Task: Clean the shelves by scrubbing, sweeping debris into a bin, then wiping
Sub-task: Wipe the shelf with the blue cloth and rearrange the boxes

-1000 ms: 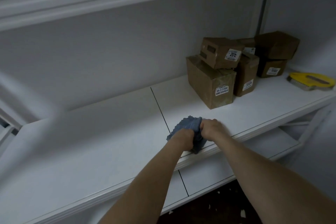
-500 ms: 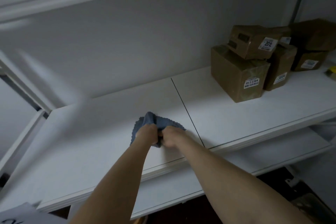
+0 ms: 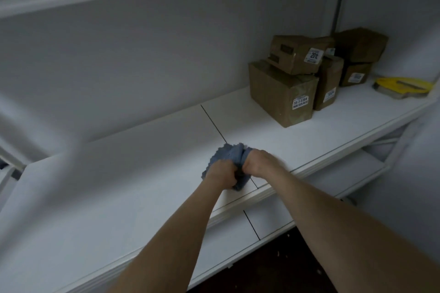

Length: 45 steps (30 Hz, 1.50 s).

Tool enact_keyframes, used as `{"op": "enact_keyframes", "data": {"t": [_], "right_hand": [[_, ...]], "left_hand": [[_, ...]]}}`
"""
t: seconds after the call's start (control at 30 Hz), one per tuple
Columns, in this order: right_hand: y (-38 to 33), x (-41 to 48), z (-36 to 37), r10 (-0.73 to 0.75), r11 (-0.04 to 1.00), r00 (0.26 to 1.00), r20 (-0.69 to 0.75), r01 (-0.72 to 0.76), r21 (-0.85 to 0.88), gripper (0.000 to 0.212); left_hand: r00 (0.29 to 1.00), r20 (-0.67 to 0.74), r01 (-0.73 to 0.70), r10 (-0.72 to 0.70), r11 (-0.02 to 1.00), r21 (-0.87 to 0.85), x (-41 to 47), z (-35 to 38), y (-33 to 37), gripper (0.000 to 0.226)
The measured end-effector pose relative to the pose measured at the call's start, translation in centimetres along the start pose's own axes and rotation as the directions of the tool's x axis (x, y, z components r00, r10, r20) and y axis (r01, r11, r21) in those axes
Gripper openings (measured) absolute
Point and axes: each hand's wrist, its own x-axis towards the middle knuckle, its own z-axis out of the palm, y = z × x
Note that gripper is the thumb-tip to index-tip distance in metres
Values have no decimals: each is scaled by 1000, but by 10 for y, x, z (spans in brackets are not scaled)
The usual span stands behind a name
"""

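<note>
Both hands work one blue cloth (image 3: 232,153) on the white shelf (image 3: 119,185), approx. at the dark seam (image 3: 213,123) between two shelf panels and near the front edge. Left hand (image 3: 220,173) is fisted on the cloth's near-left part; right hand (image 3: 258,162) is fisted on its right part, knuckles up, the two touching at the centre. Grip state: both closed on the cloth, which is bunched between them w/ a scalloped edge showing at the far side. Bunching gives a thick pad, and two hands on it likely allow more downward pressure, so this reads as the wiping step (or a firm scrub; cannot tell which from one view). Cardboard boxes (image 3: 283,93) are stacked at the rear right, well apart from the cloth, prob. pushed aside to clear the wiping area. A yellow-topped brush (image 3: 402,87) lies flat at the far right end, beyond the boxes, not in use. A lower shelf (image 3: 273,219) shows below the front edge. No bin in view.
</note>
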Motion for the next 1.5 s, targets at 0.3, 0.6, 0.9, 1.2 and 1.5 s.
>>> {"op": "enact_keyframes", "data": {"t": [0.3, 0.6, 0.9, 1.2, 1.5], "right_hand": [[28, -10, -17, 9, 999, 1000, -8, -10, -39, 27], [12, -6, -3, -148, 987, 983, -111, 153, 38, 51], [-4, 15, -2, 29, 983, 995, -91, -12, 182, 25], [25, 13, -37, 288, 957, 942, -173, -277, 86, 43], [18, 15, -21, 146, 969, 987, 62, -156, 193, 57]], "left_hand": [[1000, -7, -14, 14, 1000, 14, -11, 2, 4, 15], [969, -140, 174, -202, 966, -192, -22, -2, -27, 34], [977, -54, 193, -208, 959, -208, -4, -6, -24, 23], [978, 96, -137, 185, 917, -375, 8, -24, -1, 16], [962, 266, 123, -62, 968, -218, 13, -16, -9, 21]]}}
